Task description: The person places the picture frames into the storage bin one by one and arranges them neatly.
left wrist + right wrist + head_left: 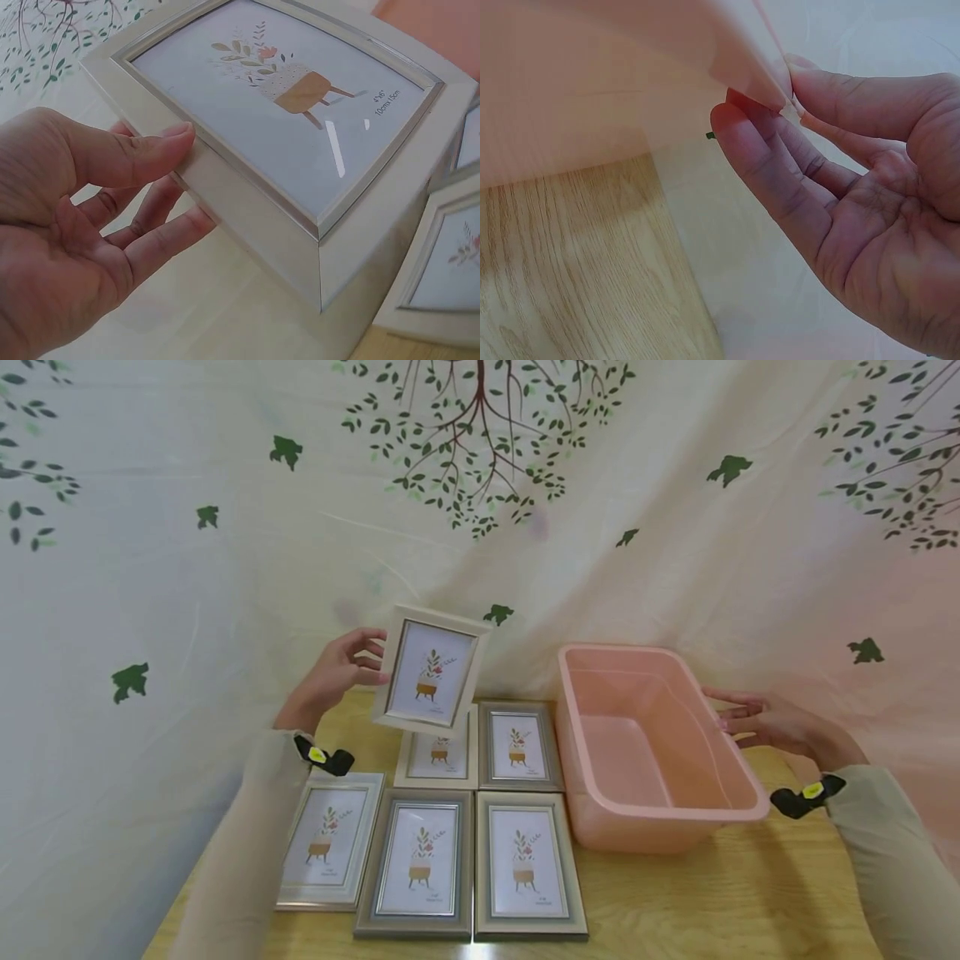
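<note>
My left hand (333, 672) grips a cream picture frame (430, 672) by its left edge, thumb on the front and fingers behind, as the left wrist view shows. The frame is raised and tilted, its plant print facing me. Below it, partly covered in the head view, lies another cream frame (437, 764). On the right, a pink plastic bin (637, 833) stands on the table with its inside bare. My right hand (783, 724) pinches the bin's right rim, the thumb on the outer side and fingertips under the lip in the right wrist view.
A grey-brown frame (519, 750) lies left of the bin. In front are a silvery-white frame (327, 839), a brown-silver frame (416, 860) and a champagne frame (527, 864). Wooden table (675, 902) underneath; a leaf-patterned cloth (247, 585) hangs behind.
</note>
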Available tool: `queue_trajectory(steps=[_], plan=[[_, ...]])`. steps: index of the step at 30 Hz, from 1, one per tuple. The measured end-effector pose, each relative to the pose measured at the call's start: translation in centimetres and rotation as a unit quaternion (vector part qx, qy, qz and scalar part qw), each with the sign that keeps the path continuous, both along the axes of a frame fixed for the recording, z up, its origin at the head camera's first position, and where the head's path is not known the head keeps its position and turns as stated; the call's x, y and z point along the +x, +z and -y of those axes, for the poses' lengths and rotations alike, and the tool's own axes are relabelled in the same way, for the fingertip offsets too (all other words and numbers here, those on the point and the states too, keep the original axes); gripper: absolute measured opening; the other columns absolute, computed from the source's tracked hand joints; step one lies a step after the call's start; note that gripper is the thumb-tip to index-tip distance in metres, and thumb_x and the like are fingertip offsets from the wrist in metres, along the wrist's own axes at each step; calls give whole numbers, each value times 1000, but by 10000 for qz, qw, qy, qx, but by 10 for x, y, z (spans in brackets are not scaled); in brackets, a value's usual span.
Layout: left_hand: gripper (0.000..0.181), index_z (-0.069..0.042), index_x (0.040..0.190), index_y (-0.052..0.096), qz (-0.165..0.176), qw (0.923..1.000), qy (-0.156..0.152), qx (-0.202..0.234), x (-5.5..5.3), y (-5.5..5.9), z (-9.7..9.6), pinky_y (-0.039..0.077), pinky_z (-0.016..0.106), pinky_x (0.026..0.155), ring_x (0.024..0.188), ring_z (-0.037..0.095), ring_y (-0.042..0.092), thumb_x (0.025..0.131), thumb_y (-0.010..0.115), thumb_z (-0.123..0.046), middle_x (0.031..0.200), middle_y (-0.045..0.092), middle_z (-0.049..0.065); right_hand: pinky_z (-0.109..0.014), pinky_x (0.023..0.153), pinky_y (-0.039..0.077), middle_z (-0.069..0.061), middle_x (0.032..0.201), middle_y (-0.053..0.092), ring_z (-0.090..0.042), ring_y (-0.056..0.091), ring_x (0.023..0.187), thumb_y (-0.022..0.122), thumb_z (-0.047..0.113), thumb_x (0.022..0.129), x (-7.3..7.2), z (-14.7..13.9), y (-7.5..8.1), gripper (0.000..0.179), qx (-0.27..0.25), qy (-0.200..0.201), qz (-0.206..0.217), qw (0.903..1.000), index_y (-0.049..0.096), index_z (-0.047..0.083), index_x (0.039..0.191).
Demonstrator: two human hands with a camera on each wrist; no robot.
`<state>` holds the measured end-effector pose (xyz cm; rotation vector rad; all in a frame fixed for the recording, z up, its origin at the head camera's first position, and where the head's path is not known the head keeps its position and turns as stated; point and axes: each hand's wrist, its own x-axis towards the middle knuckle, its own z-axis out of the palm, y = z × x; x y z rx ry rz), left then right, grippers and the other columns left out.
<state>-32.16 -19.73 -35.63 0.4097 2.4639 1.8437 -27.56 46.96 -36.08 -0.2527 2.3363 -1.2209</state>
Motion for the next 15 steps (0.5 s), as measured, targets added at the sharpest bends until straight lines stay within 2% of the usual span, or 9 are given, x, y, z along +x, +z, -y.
queue_trajectory(steps=[7, 15], plan=[[63, -1, 140, 49, -164, 9993, -26, 328, -3, 10, -24, 56, 21, 78, 92, 16, 62, 84, 72, 14, 106, 57, 1, -31, 89, 60, 26, 121, 66, 2, 67, 109, 56, 13, 104, -1, 1, 3, 72, 30, -18, -13, 10000, 15, 12, 163], [66, 0, 142, 48, -307, 9964, -242, 756, -3, 24, -49, 57, 22, 80, 93, 17, 62, 83, 70, 17, 107, 59, 1, -31, 88, 61, 25, 121, 67, 1, 68, 108, 57, 13, 104, 0, 0, 0, 72, -30, -37, -42, 10000, 15, 10, 163]])
